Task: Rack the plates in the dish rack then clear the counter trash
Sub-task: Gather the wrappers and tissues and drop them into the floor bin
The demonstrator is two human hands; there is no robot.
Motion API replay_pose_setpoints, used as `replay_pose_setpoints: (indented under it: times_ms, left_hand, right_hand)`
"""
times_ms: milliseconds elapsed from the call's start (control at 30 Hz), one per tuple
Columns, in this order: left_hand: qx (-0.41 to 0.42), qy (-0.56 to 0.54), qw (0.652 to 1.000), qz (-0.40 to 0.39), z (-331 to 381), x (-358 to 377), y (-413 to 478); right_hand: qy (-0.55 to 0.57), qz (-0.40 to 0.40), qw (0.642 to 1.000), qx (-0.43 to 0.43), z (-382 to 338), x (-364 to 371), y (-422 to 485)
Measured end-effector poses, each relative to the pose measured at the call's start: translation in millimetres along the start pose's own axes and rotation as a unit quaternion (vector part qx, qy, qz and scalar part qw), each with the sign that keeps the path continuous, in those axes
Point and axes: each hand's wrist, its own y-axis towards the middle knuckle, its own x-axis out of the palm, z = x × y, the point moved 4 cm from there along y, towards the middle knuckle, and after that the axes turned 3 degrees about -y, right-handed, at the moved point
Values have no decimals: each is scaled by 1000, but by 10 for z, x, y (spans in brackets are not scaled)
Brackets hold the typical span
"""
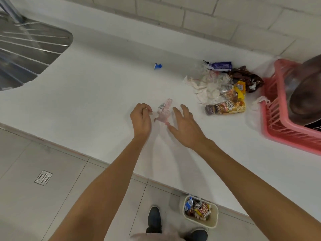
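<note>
A crumpled pinkish clear plastic wrapper with a barcode label point(164, 111) was seen lying on the white counter point(97, 87), right between the two hands. The left hand point(141, 119) was held just beside its left edge with the fingers curled in; whether a corner of the film was pinched could not be told. The right hand point(185, 126) was spread wide open, fingers straight, with nothing gripped, its thumb close against the wrapper's lower end.

The wrapper was judged feather-light, soft and slick, likely to slide if pushed flat. A pinch at the bunched middle, or a scoop into the palm, was judged best.

Further right, a heap of wrappers, tissue and a small brown bottle point(222, 89) was left on the counter, beside the pink slatted plastic dish rack point(272, 117) with dark plates point(305, 94) already in it. A small blue scrap point(158, 66) lay apart. A pale bin on the floor point(201, 222) was partly filled.
</note>
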Motion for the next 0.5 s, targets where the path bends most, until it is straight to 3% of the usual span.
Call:
replay_pose_setpoints:
  times_ms: [200,300,500]
  left_hand:
    - [-17,-36,999,-13,-28,-31,6]
    - [-9,-29,999,-38,24,17,58]
    - [9,23,997,-77,81,78,201]
  right_hand:
    - [-49,67,994,-75,-135,369,476]
    - [25,103,988,-113,-44,379,620]
    - [128,71,986,-84,65,332,722]
